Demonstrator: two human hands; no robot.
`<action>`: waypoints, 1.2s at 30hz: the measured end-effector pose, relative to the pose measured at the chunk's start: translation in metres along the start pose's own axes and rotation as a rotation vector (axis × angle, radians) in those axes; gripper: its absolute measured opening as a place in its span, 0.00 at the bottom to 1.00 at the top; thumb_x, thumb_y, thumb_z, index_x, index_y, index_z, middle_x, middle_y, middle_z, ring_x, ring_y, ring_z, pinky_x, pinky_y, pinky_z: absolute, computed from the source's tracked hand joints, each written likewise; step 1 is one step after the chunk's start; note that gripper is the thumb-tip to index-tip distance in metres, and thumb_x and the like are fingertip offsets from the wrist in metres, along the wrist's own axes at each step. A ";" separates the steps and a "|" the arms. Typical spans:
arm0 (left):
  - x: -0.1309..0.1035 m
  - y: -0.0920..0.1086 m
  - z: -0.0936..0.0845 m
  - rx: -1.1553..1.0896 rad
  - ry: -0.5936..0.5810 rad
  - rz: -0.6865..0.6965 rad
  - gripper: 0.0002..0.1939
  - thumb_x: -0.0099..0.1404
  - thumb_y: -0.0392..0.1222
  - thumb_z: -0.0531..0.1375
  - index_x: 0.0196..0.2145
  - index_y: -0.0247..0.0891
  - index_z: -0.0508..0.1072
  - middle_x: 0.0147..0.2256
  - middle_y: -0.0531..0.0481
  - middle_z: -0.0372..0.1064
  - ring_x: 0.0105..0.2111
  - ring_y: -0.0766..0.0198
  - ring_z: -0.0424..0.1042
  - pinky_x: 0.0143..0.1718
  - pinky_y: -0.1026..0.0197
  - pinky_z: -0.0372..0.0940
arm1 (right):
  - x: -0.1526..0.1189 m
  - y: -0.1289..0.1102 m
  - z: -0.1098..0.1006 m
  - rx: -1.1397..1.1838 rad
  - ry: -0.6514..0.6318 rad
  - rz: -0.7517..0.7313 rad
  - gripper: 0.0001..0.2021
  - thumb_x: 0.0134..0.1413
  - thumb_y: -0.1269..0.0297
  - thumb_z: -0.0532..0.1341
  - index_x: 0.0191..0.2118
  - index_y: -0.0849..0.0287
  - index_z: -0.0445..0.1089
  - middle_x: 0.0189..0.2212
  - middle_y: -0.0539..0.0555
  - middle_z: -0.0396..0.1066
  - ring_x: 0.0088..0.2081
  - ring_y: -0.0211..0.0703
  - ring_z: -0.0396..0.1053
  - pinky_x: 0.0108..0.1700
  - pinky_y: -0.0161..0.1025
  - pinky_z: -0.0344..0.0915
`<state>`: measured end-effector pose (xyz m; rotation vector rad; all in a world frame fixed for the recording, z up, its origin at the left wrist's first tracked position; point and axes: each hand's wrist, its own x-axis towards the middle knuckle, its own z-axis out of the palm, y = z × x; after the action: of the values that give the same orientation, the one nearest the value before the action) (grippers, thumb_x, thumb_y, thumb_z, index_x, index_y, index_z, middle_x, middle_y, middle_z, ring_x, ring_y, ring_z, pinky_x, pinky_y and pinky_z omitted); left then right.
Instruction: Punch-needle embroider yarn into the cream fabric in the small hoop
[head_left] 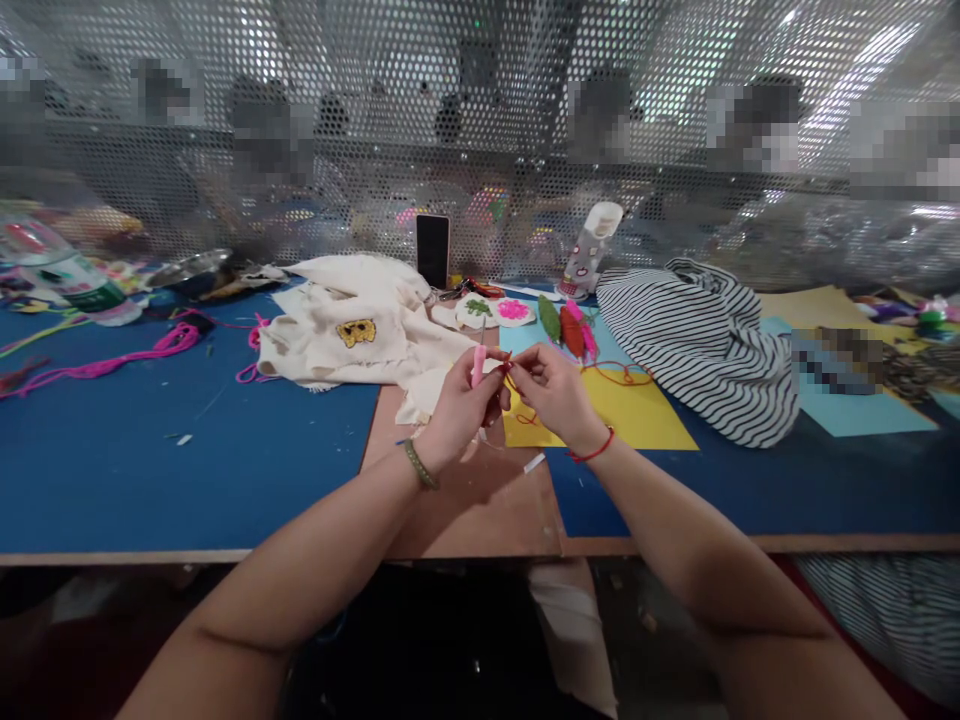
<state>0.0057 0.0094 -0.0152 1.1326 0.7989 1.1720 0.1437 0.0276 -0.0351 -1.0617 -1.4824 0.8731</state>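
Note:
My left hand (466, 400) is closed around a pink-handled tool (478, 366) whose thin metal point sticks upward; it looks like a punch needle. My right hand (551, 390) pinches red-orange yarn (526, 420) close to the left fingertips, and the two hands nearly meet. Exactly how the yarn runs between the fingers is too small to make out. Behind the hands lie green, orange and pink yarn skeins (571, 328). Cream cloth (427, 345) with a yellow stitched patch (356, 332) spreads to the left of my hands. Two round pieces carry green stitching (478, 307) and pink stitching (514, 309).
Yellow paper (637, 415) and a brown board (465, 510) lie beneath my hands on the blue tabletop (300, 480). Striped fabric (697, 350) is at right. A phone (433, 250) and tumbler (592, 250) stand before the perforated metal screen (510, 130). A bottle (67, 275) lies left.

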 end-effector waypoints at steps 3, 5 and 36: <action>-0.001 0.001 0.001 -0.076 -0.007 -0.018 0.09 0.63 0.40 0.59 0.41 0.38 0.65 0.17 0.62 0.59 0.13 0.75 0.50 0.15 0.72 0.45 | 0.000 0.000 0.000 -0.032 -0.004 -0.041 0.14 0.53 0.51 0.63 0.31 0.57 0.65 0.24 0.48 0.68 0.25 0.35 0.68 0.27 0.34 0.63; -0.001 0.001 0.001 -0.126 -0.012 -0.034 0.10 0.62 0.41 0.60 0.40 0.38 0.65 0.17 0.62 0.57 0.13 0.76 0.48 0.15 0.72 0.42 | 0.000 0.000 0.000 -0.057 -0.002 -0.068 0.13 0.54 0.52 0.63 0.32 0.57 0.65 0.25 0.49 0.70 0.26 0.37 0.69 0.29 0.35 0.65; 0.001 -0.001 0.001 -0.305 0.063 -0.101 0.11 0.59 0.41 0.65 0.37 0.32 0.75 0.18 0.60 0.54 0.14 0.79 0.46 0.16 0.71 0.38 | -0.005 -0.010 -0.007 -0.324 0.060 -0.250 0.03 0.57 0.64 0.58 0.35 0.55 0.62 0.26 0.48 0.69 0.25 0.36 0.67 0.28 0.34 0.61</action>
<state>0.0071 0.0103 -0.0154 0.7985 0.6889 1.2022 0.1496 0.0192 -0.0266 -1.0941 -1.6988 0.4306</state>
